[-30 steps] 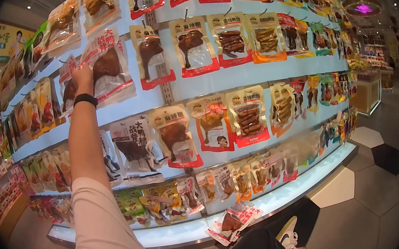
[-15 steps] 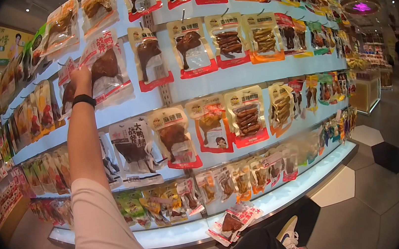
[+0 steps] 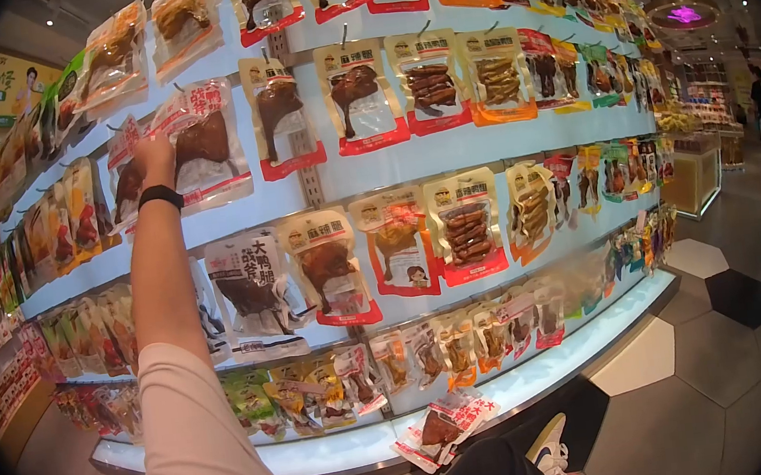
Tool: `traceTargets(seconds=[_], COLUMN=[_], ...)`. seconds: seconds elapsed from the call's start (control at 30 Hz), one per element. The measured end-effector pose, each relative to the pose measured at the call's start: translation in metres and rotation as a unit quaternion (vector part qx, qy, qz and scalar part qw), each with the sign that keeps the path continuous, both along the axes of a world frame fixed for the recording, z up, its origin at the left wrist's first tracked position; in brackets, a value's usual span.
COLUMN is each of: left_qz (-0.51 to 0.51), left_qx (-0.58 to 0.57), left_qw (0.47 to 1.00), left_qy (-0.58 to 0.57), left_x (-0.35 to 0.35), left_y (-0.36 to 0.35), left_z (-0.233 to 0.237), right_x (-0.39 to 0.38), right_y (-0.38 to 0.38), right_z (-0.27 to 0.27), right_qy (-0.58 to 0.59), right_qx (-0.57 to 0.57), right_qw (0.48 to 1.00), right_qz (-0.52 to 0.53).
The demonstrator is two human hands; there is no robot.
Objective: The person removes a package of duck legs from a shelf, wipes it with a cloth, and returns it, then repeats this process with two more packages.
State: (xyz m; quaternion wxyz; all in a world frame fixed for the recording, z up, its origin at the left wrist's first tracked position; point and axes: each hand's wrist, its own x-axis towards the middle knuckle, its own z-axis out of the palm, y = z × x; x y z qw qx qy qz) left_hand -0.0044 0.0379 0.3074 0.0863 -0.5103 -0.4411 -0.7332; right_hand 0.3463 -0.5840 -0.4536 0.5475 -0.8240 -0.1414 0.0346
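Crowded shop pegs are carrying rows of snack packs while the person's left hand (image 3: 156,159), fingers curled tight on the upper-left duck-leg packet (image 3: 209,137) hanging there, is arguably risking a torn hang-hole or a dislodged neighbouring packet (image 3: 126,178) by tugging sideways.

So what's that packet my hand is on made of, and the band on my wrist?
The packet in the grip of the left hand looks like glossy clear plastic film with printed red trim: light glints off it and the brown meat shows through. The wristband looks like matte black rubber or silicone, with no shine on it, though it is too small to be sure.
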Motion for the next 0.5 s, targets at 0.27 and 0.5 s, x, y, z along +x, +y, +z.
traceTargets(seconds=[0.27,0.5], left_qz=[0.042,0.199], left_qx=[-0.011,0.206], left_qw=[0.999,0.936], left_qy=[-0.034,0.204], left_x=[0.016,0.070], left_y=[0.015,-0.052], left_z=[-0.004,-0.042], right_x=[0.000,-0.005], right_y=[0.000,0.002], right_z=[0.000,0.011], right_qy=[-0.050,-0.001], right_qx=[-0.021,-0.042], right_qw=[0.998,0.999], right_qz=[-0.005,0.007])
